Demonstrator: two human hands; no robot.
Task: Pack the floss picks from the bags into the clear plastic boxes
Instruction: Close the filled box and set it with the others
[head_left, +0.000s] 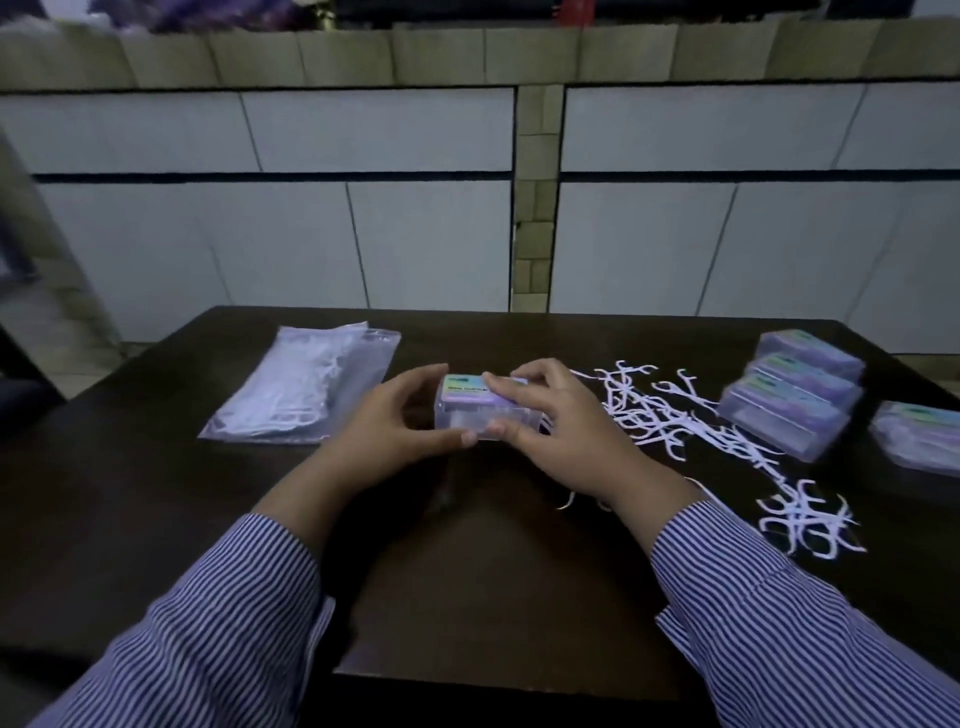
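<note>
Holding a clear plastic box (485, 410) between both hands, I have it near the middle of the dark desk (498, 571), closer to the far edge than to me. My left hand (400, 415) curls round its left end, thumb along the near side and fingers over the far top corner. My right hand (550, 415) grips the right end, forefinger lying across the labelled lid, thumb pressed to the front wall. The lid looks down on the box; what is inside I cannot tell through the blur. To the left, toward the far left corner, lies a bag of floss picks (306, 387). To the right, loose floss picks (691, 421) are scattered across the desk toward the right edge. Beyond them a row of boxes (795, 389) sits by the far right corner, another box (919, 434) at the right edge. Striped sleeves (779, 613) cover both my forearms.
</note>
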